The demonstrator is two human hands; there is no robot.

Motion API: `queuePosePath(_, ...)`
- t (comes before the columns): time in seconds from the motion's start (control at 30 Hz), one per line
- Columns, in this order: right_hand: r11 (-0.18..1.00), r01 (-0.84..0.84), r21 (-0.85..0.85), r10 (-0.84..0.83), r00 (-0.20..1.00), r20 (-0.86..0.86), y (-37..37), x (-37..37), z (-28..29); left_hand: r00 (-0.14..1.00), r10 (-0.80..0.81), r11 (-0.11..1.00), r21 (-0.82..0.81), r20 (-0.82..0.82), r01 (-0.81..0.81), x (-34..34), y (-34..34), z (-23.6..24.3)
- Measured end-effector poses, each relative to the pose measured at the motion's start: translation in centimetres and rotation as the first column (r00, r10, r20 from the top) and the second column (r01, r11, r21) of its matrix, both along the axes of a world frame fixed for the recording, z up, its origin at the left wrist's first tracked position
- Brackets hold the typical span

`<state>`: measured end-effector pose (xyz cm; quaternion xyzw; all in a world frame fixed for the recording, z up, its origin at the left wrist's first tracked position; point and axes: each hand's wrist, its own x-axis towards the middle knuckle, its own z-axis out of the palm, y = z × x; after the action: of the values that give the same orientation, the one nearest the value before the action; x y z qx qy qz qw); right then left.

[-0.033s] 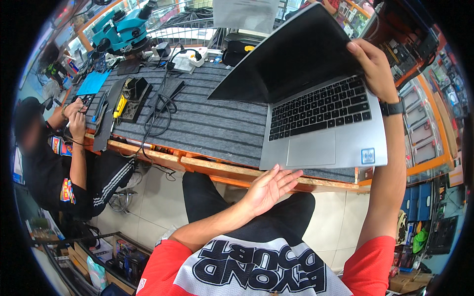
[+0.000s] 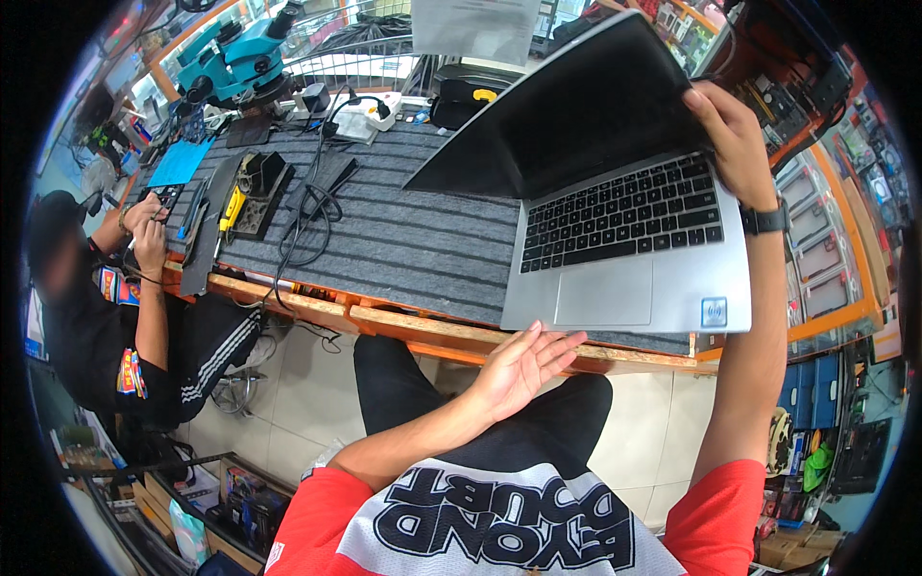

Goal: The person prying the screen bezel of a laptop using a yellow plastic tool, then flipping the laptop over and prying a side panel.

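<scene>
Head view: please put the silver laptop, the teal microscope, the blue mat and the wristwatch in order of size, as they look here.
1. Silver laptop, held at its screen edge by the right hand.
2. Teal microscope.
3. Blue mat.
4. Wristwatch.
The microscope and mat lie farther away, near the bent rim, so their order is unsure.

A silver open laptop with black keys sits on the grey ribbed mat of the worktop, its dark screen tilted back. The right hand (a black watch on its wrist) has its grip on the screen's right edge. The left hand hovers open, palm up, just in front of the worktop's orange wooden edge, holding nothing. Further left lie black cables, a yellow-handled tool and a teal microscope. Another person in black works at the far left.
</scene>
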<state>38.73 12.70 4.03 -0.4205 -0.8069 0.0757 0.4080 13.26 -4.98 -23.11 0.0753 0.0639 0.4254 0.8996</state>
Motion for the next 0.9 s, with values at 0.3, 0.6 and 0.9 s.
queuePosePath(0.3,0.896,0.434,0.095,-0.343,0.812,-0.473,-8.6,5.6,-6.1,0.840,0.390,0.909,0.305,-0.378,-0.285,-3.6,0.9,6.1)
queuePosePath(0.6,0.968,0.210,-0.140,-0.103,-0.180,-0.978,-6.4,0.4,-14.6,0.132,0.991,0.006,0.994,0.009,-0.112,-9.3,3.3,19.4)
queuePosePath(0.9,0.842,-0.473,0.260,-0.005,-0.488,-0.873,-6.7,-3.7,-19.7,0.333,0.710,-0.633,0.770,0.620,-0.081,-4.3,14.1,32.0)
